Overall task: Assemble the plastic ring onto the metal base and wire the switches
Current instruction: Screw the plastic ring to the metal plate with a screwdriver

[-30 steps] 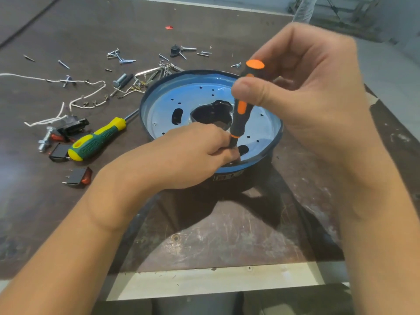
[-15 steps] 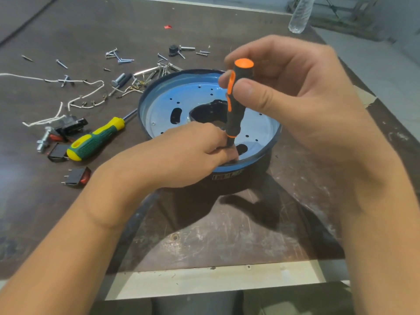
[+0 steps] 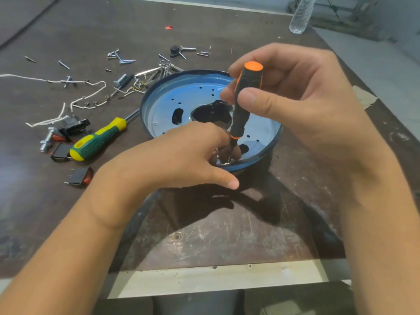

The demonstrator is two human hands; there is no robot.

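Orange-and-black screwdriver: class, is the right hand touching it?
Touching. The head view shows the right hand pinching the orange-and-black screwdriver between thumb and fingers.

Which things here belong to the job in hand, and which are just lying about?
In the job: metal base; orange-and-black screwdriver, gripped by the right hand; left hand, fingers at its tip; switches, white wires and loose screws, waiting.
Lying about: green-and-yellow screwdriver; plastic bottle; red scrap.
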